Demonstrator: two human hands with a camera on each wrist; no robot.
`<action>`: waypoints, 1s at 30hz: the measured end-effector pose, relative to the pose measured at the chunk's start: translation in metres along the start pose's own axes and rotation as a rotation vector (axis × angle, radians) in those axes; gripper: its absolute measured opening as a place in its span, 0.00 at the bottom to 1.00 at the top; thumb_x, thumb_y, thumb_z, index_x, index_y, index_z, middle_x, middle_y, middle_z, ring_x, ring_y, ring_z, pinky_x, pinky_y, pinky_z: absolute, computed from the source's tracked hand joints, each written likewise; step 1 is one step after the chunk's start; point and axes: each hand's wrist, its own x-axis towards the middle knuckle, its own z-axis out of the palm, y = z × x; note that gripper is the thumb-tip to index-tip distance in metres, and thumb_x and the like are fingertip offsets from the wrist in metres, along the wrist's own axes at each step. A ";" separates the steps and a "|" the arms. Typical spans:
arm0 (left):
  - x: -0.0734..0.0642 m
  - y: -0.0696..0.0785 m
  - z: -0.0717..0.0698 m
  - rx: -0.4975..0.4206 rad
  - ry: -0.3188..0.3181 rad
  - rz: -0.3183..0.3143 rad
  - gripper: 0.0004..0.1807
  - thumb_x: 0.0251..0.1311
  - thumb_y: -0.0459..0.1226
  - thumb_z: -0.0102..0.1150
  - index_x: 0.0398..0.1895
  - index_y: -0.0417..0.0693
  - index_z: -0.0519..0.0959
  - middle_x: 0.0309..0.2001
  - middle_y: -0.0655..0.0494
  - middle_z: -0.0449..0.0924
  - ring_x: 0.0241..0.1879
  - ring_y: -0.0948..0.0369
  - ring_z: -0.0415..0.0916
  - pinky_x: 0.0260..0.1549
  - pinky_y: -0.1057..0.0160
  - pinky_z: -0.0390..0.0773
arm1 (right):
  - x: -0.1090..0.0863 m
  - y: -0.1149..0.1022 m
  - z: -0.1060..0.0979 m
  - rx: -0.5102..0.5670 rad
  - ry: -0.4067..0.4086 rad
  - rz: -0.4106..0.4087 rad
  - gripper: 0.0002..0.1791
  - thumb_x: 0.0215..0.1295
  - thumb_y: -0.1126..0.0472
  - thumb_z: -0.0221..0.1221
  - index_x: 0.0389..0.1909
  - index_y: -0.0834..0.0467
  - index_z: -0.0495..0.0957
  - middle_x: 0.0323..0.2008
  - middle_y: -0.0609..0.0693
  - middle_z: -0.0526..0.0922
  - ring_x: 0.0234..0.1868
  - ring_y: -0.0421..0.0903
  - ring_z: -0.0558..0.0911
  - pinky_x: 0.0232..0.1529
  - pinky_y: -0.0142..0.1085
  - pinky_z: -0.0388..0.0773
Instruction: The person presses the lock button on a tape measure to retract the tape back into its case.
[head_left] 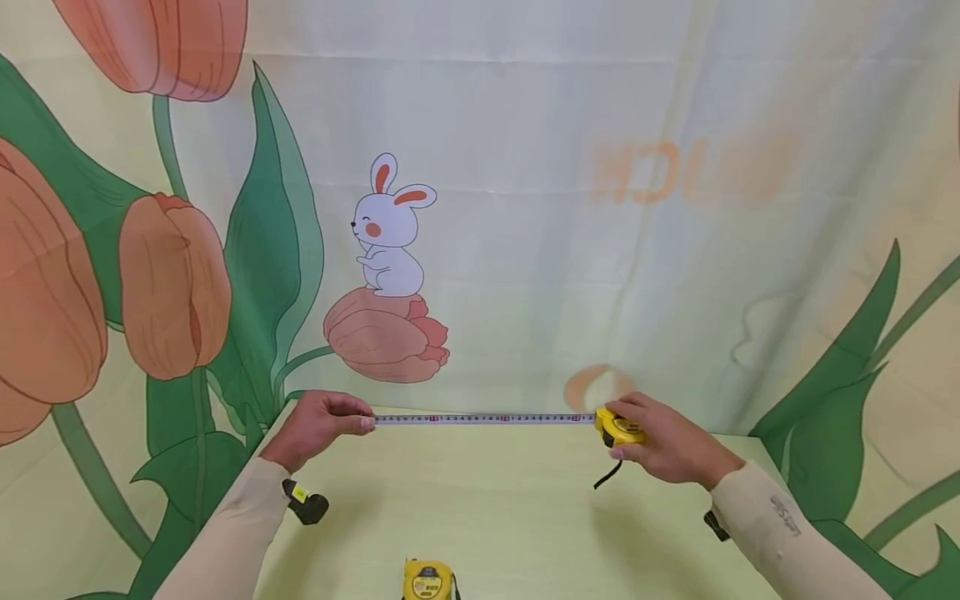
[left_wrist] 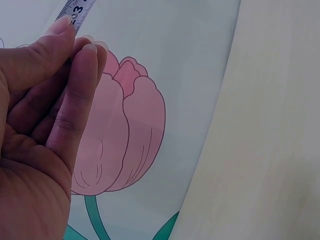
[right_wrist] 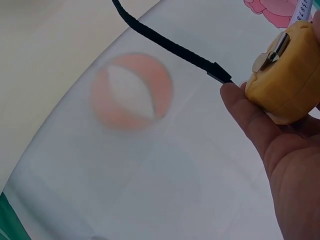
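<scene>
Stretched between the two hands, a white tape blade (head_left: 480, 419) runs level near the back of the table. My left hand (head_left: 318, 427) pinches its free end between thumb and fingers; the left wrist view shows the blade (left_wrist: 79, 11) at the fingertips (left_wrist: 90, 52). The yellow tape measure case (head_left: 619, 427) is in my right hand (head_left: 667, 437), thumb and fingers around it. A metal clip shows on the case (right_wrist: 287, 75) in the right wrist view, and a black strap (right_wrist: 170, 45) hangs from it.
A second yellow tape measure (head_left: 429, 581) lies on the pale table (head_left: 480, 500) at the near edge. Behind the table hangs a curtain (head_left: 510, 250) printed with tulips and a white rabbit. Both wrists wear small black cameras.
</scene>
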 end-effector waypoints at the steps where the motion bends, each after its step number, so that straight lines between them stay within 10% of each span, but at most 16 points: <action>1: 0.000 0.000 0.000 -0.001 -0.004 0.003 0.12 0.65 0.38 0.71 0.47 0.40 0.88 0.43 0.48 0.90 0.43 0.56 0.86 0.56 0.48 0.82 | 0.000 0.000 0.000 -0.002 0.000 -0.001 0.34 0.70 0.51 0.67 0.71 0.62 0.71 0.67 0.56 0.75 0.53 0.47 0.78 0.60 0.50 0.79; 30: 0.000 0.003 0.005 0.003 -0.031 0.021 0.12 0.65 0.38 0.71 0.47 0.40 0.88 0.41 0.49 0.90 0.42 0.56 0.86 0.53 0.53 0.81 | -0.002 -0.007 0.003 -0.015 -0.007 0.001 0.32 0.70 0.53 0.67 0.71 0.60 0.71 0.66 0.54 0.74 0.51 0.45 0.77 0.55 0.45 0.80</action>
